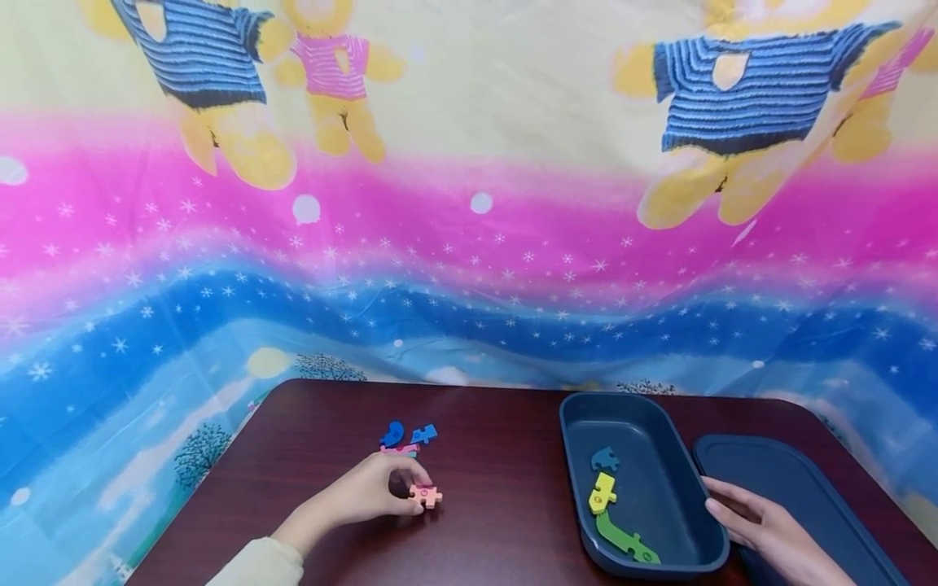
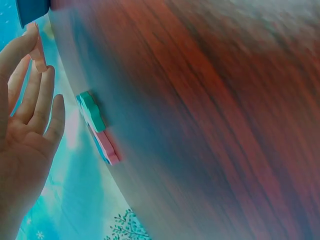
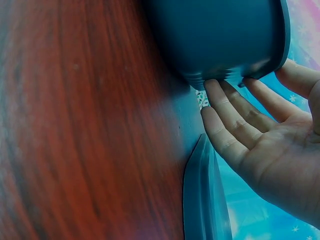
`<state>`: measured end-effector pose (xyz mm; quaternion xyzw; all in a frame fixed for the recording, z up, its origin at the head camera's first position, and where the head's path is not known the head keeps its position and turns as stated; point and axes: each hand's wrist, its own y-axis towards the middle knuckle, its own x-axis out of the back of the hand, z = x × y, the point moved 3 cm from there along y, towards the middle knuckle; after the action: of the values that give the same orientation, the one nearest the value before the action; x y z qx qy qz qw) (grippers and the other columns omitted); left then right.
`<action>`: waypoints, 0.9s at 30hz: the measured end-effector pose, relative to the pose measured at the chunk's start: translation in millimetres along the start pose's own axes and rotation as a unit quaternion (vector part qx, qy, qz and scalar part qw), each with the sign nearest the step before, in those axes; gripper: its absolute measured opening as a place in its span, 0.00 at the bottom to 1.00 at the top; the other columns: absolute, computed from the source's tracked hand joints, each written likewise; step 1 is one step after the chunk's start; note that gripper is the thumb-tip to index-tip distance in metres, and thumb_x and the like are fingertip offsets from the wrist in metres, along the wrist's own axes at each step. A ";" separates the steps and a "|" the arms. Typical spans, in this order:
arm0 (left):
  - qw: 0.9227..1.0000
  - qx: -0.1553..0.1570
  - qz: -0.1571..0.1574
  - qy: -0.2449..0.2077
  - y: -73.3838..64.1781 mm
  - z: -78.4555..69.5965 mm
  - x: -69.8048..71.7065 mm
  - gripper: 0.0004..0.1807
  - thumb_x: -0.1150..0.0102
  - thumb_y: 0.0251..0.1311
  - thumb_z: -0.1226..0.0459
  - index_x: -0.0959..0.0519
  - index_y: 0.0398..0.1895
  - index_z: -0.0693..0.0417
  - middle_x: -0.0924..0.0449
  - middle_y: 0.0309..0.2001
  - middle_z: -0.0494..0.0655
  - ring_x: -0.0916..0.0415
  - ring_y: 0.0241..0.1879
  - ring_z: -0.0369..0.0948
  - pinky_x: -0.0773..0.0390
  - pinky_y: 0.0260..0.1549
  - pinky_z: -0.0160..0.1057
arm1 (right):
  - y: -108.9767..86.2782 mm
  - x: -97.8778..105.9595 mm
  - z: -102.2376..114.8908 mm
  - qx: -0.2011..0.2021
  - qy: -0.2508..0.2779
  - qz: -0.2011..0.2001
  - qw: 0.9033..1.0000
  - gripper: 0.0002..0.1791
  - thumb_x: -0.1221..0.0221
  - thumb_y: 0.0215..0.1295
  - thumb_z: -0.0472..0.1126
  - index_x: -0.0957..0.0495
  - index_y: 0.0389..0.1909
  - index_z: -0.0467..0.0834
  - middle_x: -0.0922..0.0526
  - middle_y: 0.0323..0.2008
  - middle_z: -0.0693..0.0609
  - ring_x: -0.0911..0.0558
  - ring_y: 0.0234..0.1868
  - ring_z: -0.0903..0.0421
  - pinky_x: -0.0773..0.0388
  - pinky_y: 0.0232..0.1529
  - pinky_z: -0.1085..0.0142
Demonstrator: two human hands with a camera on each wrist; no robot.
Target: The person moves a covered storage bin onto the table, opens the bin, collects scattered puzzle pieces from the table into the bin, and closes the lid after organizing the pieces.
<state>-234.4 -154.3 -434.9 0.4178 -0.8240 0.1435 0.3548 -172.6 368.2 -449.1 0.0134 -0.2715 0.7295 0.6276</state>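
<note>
My left hand (image 1: 377,488) pinches a salmon-pink puzzle piece (image 1: 427,496) between thumb and fingertips, just above the table. In the left wrist view that puzzle piece (image 2: 37,55) shows edge-on at the fingertips. Behind the hand lie a dark blue piece (image 1: 392,433), a lighter blue piece (image 1: 424,434) and a pink piece (image 1: 405,450), partly hidden. The left wrist view also shows a green piece (image 2: 92,111) there. My right hand (image 1: 769,529) touches the right outer wall of a dark blue-grey box (image 1: 689,480) with fairly straight fingers. Inside the box are a teal piece (image 1: 605,460), a yellow piece (image 1: 602,493) and a green piece (image 1: 624,539).
To the right of the box lies a flat lid (image 1: 799,488) of the same colour, partly beneath the right hand. Everything stands on a dark red-brown wooden table (image 1: 498,464). A patterned cloth (image 1: 454,244) hangs behind its far edge.
</note>
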 end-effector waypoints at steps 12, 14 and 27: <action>1.000 -0.012 -0.012 0.018 10.1 -13.5 -10.3 0.09 0.30 0.58 0.51 0.17 0.41 0.33 0.20 0.39 0.26 0.25 0.44 0.31 0.26 0.46 0.40 | 1.6 -1.9 -2.1 0.000 0.002 0.006 1.000 0.47 0.49 0.74 0.60 0.54 0.75 0.29 0.44 0.69 0.23 0.28 0.61 0.32 0.22 0.53 0.53; 1.000 -0.013 -0.014 0.020 13.2 -16.4 -12.8 0.09 0.30 0.58 0.51 0.17 0.41 0.33 0.20 0.40 0.26 0.26 0.45 0.31 0.25 0.47 0.41 | 1.1 -2.5 -1.7 -0.002 0.005 0.005 1.000 0.47 0.49 0.73 0.60 0.53 0.75 0.29 0.44 0.69 0.24 0.28 0.61 0.32 0.22 0.53 0.53; 0.999 -0.030 -0.025 -0.004 43.2 -47.3 -29.7 0.11 0.29 0.57 0.51 0.17 0.43 0.32 0.21 0.43 0.26 0.25 0.44 0.33 0.24 0.44 0.42 | -0.4 0.0 0.4 0.001 0.002 0.003 1.000 0.48 0.48 0.73 0.60 0.54 0.75 0.29 0.45 0.70 0.24 0.28 0.62 0.33 0.23 0.54 0.54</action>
<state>-234.7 -85.3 -419.8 0.4279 -0.8187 0.1087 0.3673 -172.4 368.1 -448.6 0.0120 -0.2697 0.7314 0.6262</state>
